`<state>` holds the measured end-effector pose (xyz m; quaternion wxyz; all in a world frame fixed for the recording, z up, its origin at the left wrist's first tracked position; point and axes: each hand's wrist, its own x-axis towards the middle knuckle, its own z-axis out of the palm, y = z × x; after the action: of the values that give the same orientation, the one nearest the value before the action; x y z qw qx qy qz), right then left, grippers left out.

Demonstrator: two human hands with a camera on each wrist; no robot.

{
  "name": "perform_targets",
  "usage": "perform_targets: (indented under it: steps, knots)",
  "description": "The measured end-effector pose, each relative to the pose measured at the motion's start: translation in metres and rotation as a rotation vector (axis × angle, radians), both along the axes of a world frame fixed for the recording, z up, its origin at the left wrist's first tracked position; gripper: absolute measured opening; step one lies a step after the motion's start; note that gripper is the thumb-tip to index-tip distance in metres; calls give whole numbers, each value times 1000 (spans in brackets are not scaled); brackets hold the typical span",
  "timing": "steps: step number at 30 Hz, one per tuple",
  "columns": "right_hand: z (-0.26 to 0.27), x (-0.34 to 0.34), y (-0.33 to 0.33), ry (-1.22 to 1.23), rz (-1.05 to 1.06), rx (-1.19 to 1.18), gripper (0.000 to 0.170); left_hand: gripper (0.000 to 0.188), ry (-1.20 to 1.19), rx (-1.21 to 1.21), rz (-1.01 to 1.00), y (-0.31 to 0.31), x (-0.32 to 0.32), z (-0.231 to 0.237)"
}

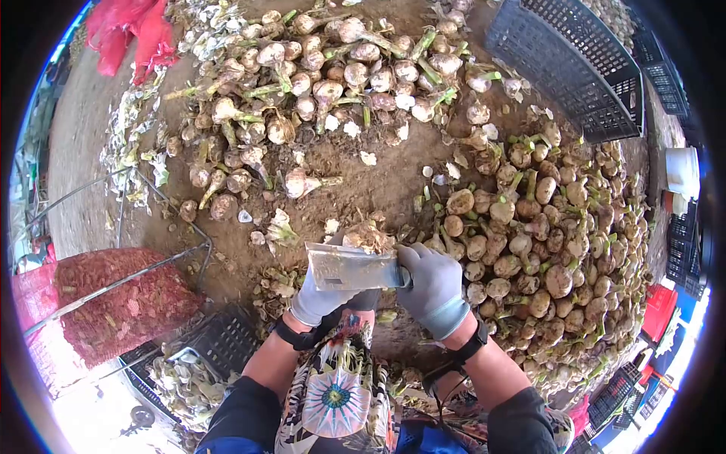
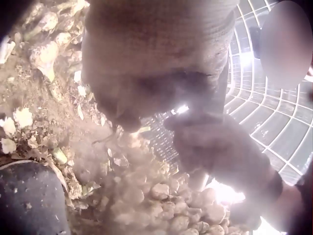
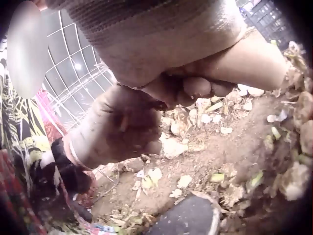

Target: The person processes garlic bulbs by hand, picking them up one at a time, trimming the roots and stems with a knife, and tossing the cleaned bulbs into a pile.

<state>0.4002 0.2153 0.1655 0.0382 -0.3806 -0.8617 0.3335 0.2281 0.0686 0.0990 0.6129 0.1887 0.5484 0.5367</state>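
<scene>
My gloved right hand [image 1: 435, 287] grips the handle end of a cleaver [image 1: 352, 268], its broad blade lying flat across to the left in the head view. Behind that blade, my gloved left hand [image 1: 316, 303] is mostly hidden. A rough brown garlic bulb [image 1: 370, 237] shows just past the blade's upper edge, at the left hand's fingers. In the left wrist view the left hand [image 2: 156, 58] fills the top, the right hand [image 2: 220, 152] close below it. The right wrist view has the right hand [image 3: 166, 44] above the left hand [image 3: 120, 127], both over the dirt.
A large heap of garlic bulbs [image 1: 529, 250] lies to the right, and stemmed bulbs [image 1: 355, 72] are spread ahead. A black crate [image 1: 567, 64] stands at the far right. On the left are a filled mesh sack [image 1: 125, 299], a metal frame [image 1: 200, 234] and a black crate [image 1: 227, 340].
</scene>
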Motion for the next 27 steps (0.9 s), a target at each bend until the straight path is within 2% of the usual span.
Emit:
perform_targets:
  steps: [1, 2, 3, 4, 5, 6, 7, 8, 9, 10, 11, 12, 13, 14, 15, 16, 17, 18, 20, 21, 22, 23, 24, 26, 27]
  knots:
    - [-3, 2, 1, 10, -12, -37, 25, 91, -213, -8, 142, 3, 2, 12]
    - [-7, 6, 2, 18, -26, -78, 21, 91, -216, -15, 139, 8, 3, 28]
    - [-25, 16, 6, -37, -213, -190, 13, 82, 197, 242, -26, 20, 3, 50]
    - [-56, 34, 16, -246, -227, -42, 9, 73, 612, 507, -196, 34, -1, 69]
    - [-52, 41, 21, -93, -354, -298, 15, 53, 436, 359, -226, 43, -4, 85]
    - [-45, 44, 20, 57, -463, -569, 22, 53, 444, 342, -205, 38, -3, 75]
    - [-35, 38, 13, 285, -664, -1004, 27, 49, 842, 327, -366, 31, 1, 59]
    - [-28, 30, 13, 299, -667, -986, 27, 44, 1264, 338, -517, 39, 0, 44]
    - [-21, 23, 8, 559, -698, -1208, 27, 38, 788, 272, -260, 53, 3, 45]
    - [-18, 21, 3, 814, -716, -1436, 28, 38, 787, 267, -257, 61, 2, 48]
    - [-28, 24, 0, 838, -677, -1505, 39, 39, 1084, 295, -287, 69, -1, 52]
    - [-29, 20, -2, 837, -675, -1511, 39, 40, 1383, 322, -321, 71, -3, 53]
    - [-30, 11, -5, 830, -706, -1423, 41, 33, 1480, 267, -144, 62, -2, 38]
    - [-31, 3, -8, 819, -734, -1338, 43, 33, 1486, 260, -145, 56, -3, 32]
    - [-32, -2, -11, 816, -731, -1348, 43, 31, 956, 31, 126, 51, -3, 30]
    - [-33, -5, -13, 762, -605, -1196, 37, 31, 404, -177, 373, 44, -2, 26]
    - [-36, -9, -14, 710, -476, -1040, 31, 33, 91, -13, 224, 28, -3, 15]
    - [-39, -13, -14, 661, -346, -880, 26, 33, 97, -8, 229, 27, -9, 14]
    - [-43, -15, -15, 636, -343, -835, 22, 36, -169, -16, 109, 22, -16, 11]
    - [-37, -16, -9, 434, -316, -739, 24, 34, -375, -13, 116, 24, -22, 12]
    - [-31, -18, -3, 236, -285, -635, 26, 34, -378, -14, 116, 26, -22, 15]
    - [-28, -18, 0, 220, -249, -504, 29, 33, -180, -122, 87, 27, -22, 21]
    - [-32, -18, 2, 220, -249, -506, 29, 32, 19, -230, 57, 30, -23, 31]
    - [-47, -8, 3, -22, -198, -471, 28, 35, -77, -196, 52, 35, -24, 44]
    - [-73, 6, 1, -289, -192, -371, 30, 39, -164, -146, 56, 41, -28, 52]
